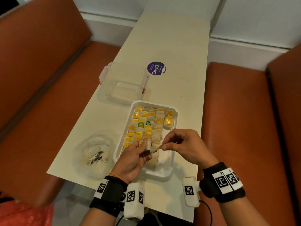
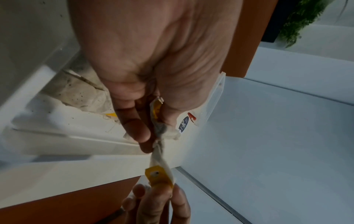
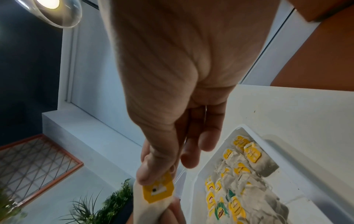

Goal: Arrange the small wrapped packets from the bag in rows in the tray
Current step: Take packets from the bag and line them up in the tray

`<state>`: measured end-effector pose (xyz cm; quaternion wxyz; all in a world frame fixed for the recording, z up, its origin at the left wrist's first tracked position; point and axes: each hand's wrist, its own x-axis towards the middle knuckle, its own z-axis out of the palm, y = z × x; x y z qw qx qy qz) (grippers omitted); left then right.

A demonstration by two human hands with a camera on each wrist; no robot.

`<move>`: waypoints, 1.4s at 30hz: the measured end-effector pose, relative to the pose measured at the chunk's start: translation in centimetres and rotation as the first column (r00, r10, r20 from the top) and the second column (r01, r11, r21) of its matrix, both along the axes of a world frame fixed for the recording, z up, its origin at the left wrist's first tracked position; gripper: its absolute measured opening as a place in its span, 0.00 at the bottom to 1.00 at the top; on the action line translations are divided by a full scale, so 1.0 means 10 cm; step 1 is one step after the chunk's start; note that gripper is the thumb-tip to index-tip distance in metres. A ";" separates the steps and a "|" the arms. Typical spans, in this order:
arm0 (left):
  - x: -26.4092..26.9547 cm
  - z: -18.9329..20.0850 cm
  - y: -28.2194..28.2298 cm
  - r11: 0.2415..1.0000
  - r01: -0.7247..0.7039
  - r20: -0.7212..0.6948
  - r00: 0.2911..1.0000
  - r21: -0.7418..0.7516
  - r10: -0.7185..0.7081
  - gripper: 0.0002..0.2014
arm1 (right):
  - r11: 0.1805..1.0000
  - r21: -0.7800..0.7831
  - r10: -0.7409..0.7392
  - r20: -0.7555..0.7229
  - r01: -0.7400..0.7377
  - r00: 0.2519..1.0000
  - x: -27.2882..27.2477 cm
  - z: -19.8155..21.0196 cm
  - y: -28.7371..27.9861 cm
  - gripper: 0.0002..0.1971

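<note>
A white tray (image 1: 176, 123) lies on the table, holding several rows of tea-bag packets (image 1: 146, 126) with yellow tags, and two with green tags. My left hand (image 1: 144, 145) hovers over the tray's near end and grips a small bunch of packets (image 2: 166, 131). My right hand (image 1: 163, 144) pinches the yellow-tagged end (image 3: 158, 191) of one packet (image 1: 155, 146) that stretches between both hands. In the left wrist view this packet (image 2: 160, 157) runs from my left fingers (image 2: 138, 125) to my right fingers (image 2: 153, 197). The clear plastic bag (image 1: 94, 154) with more packets lies left of the tray.
An open clear container (image 1: 123, 82) with red-clipped lid stands beyond the tray, next to a round purple sticker (image 1: 156, 68). Orange benches (image 1: 236, 128) flank the narrow table. The tray's near end (image 1: 164, 160) has bare floor showing.
</note>
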<state>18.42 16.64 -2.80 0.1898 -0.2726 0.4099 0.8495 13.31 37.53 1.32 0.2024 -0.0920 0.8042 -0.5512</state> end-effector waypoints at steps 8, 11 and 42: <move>-0.08 0.11 0.09 0.993 0.115 -0.055 0.992 -0.026 -0.116 0.18 | 0.994 -0.092 -0.054 0.049 0.058 0.997 -0.06 -0.01 0.02 0.07; -0.06 0.11 0.08 0.981 0.152 -0.122 0.978 -0.120 -0.167 0.26 | 0.987 -0.135 -0.072 0.110 0.086 0.991 -0.06 -0.01 0.03 0.09; -0.12 -0.11 -0.15 0.924 0.187 0.063 0.982 -0.332 -0.176 0.11 | 0.676 0.732 0.106 0.015 -0.083 0.994 -1.10 -0.85 -0.17 0.07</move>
